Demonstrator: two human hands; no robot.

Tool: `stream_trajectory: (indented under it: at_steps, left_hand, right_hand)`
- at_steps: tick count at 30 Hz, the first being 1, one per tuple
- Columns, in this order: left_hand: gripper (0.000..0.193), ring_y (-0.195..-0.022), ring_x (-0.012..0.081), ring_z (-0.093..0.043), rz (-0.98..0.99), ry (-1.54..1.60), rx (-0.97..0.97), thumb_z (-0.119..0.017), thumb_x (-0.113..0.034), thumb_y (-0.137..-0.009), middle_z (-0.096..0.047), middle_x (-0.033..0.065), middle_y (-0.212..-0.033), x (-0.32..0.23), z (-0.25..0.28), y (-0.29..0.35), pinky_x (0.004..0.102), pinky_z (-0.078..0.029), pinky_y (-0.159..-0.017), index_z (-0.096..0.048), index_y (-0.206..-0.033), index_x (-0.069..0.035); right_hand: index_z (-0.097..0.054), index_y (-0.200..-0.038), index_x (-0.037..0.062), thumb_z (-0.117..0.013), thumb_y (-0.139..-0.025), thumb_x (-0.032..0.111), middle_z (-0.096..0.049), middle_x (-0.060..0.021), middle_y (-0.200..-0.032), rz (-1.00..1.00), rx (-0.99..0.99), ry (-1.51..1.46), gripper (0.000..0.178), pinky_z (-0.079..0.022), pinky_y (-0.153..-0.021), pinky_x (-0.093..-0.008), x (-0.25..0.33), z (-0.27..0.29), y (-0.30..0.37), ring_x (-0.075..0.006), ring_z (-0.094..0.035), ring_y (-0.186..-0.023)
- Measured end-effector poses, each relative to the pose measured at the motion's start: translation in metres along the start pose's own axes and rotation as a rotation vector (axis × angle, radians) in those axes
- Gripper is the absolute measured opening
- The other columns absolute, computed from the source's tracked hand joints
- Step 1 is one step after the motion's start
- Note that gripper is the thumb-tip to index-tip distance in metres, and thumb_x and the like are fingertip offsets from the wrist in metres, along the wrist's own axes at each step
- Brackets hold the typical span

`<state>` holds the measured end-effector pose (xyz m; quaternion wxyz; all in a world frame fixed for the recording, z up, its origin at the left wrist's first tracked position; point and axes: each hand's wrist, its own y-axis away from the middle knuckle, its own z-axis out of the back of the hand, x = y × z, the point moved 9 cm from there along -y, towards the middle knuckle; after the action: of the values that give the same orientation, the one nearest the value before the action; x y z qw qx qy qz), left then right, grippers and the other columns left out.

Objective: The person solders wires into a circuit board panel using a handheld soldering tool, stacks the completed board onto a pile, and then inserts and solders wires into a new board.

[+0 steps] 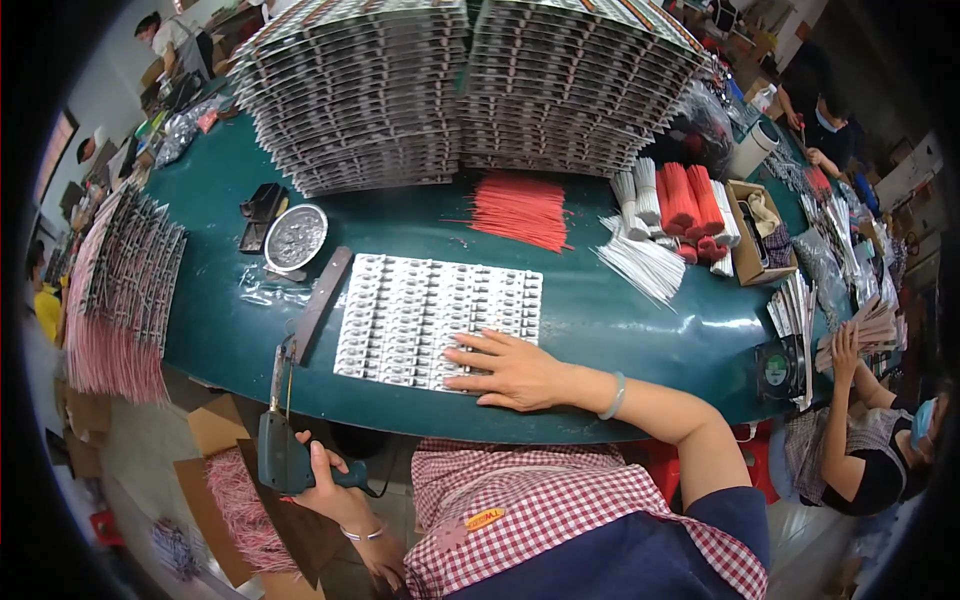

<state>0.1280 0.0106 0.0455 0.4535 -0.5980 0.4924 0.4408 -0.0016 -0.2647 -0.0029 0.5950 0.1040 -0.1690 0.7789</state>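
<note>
My left hand [334, 490] is wrapped round the grip of a dark green soldering gun [283, 452], off the table's front edge. The gun's thin metal tip points up, close to the lower end of a long brownish bar [324, 305] on the table. My right hand [520, 372] lies flat, fingers spread, on the lower right part of a white panel of small circuit boards [405, 310]. Just beyond the panel lies a spread of red wires [520, 210]. A round dish of silvery material [297, 238] stands to the panel's upper left.
Tall stacks of panels [360, 100] rise at the back of the green table [620, 330]. White wires [640, 262], red bundles [690, 200] and a cardboard box [757, 235] sit right. Wired panels [125, 290] stand left, above a carton of pinkish wires [245, 510]. A co-worker [860, 430] sits at right.
</note>
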Motion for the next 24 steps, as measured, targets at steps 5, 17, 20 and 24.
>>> stream_trajectory:
  at_steps: [5,17,20,24]
  left_hand:
    - [0.03,-0.058,0.0101,-0.049,0.013,-0.003,0.102,-0.063,0.004,-0.09,-0.065,0.0133,-0.109,0.005,-0.052,0.003,0.0229,-0.037,-0.046,-0.057,-0.12,0.006]
    - [0.021,-0.055,0.0087,-0.05,0.036,-0.014,0.197,-0.063,0.001,-0.09,-0.066,0.0088,-0.093,-0.002,-0.132,0.01,0.0232,-0.039,-0.046,-0.061,-0.11,0.005]
    - [0.01,-0.056,0.0115,-0.051,0.07,-0.052,0.239,-0.067,0.001,-0.088,-0.065,0.0077,-0.086,0.018,-0.126,-0.001,0.0261,-0.041,-0.048,-0.064,-0.098,0.003]
    - [0.01,-0.059,0.0168,-0.052,0.091,-0.007,0.32,-0.074,-0.003,-0.085,-0.062,0.0085,-0.078,0.006,-0.149,0.014,0.0333,-0.044,-0.055,-0.07,-0.082,0.006]
  right_hand:
    - [-0.053,-0.144,0.0181,-0.066,-0.095,0.023,-0.043,-0.0147,-0.154,0.065,-0.111,-0.261,0.051,-0.031,-0.117,-0.053,0.007,0.03,0.001,-0.0352,-0.038,-0.144]
    - [-0.066,-0.085,0.0202,-0.053,-0.101,0.018,-0.061,-0.0017,-0.083,0.982,-0.855,-0.851,0.021,-0.048,-0.063,-0.0351,0.152,0.314,0.156,-0.0224,-0.061,-0.069]
    - [-0.062,-0.079,0.019,-0.047,-0.103,0.016,-0.058,-0.0042,-0.078,0.96,-0.81,-0.806,0.029,-0.04,-0.056,-0.0355,0.157,0.305,0.155,-0.0226,-0.055,-0.062]
    - [-0.06,-0.074,0.0167,-0.049,-0.102,0.016,-0.056,-0.007,-0.075,0.897,-0.764,-0.703,0.03,-0.036,-0.054,-0.037,0.166,0.295,0.157,-0.0227,-0.051,-0.061]
